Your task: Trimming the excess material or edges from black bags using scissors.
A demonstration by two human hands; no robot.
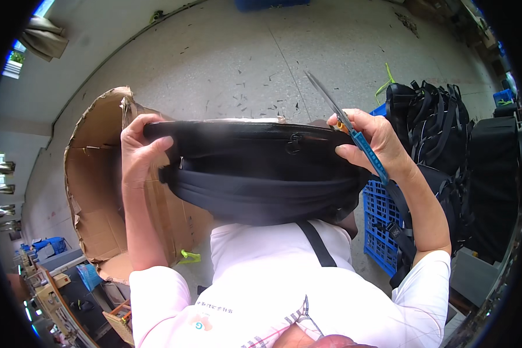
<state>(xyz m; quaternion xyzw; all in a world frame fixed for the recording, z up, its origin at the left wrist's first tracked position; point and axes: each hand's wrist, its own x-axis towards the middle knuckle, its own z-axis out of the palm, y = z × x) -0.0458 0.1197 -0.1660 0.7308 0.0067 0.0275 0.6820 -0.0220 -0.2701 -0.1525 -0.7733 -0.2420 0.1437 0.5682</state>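
A black fabric bag (pixel 261 194) is stretched sideways in front of my body, with a zipper along its upper edge and folds sagging below. My left hand (pixel 142 152) is closed on the bag's left end, thumb on the near face. At the opposite end, my right hand (pixel 384 142) pinches the upper edge between thumb and fingers. That same hand also holds a pair of scissors (pixel 369 155) with blue-covered handles, the blades pointing up and left past the bag. A black strap (pixel 317 243) hangs from the bag over my white shirt.
To the left stands an open cardboard box (pixel 98 203) with a ragged rim. A blue plastic crate (pixel 380 232) is at the right, beside a pile of black bags (pixel 432 127). Dark scraps dot the grey floor (pixel 226 64) ahead. Worktables with machines (pixel 58 296) lie lower left.
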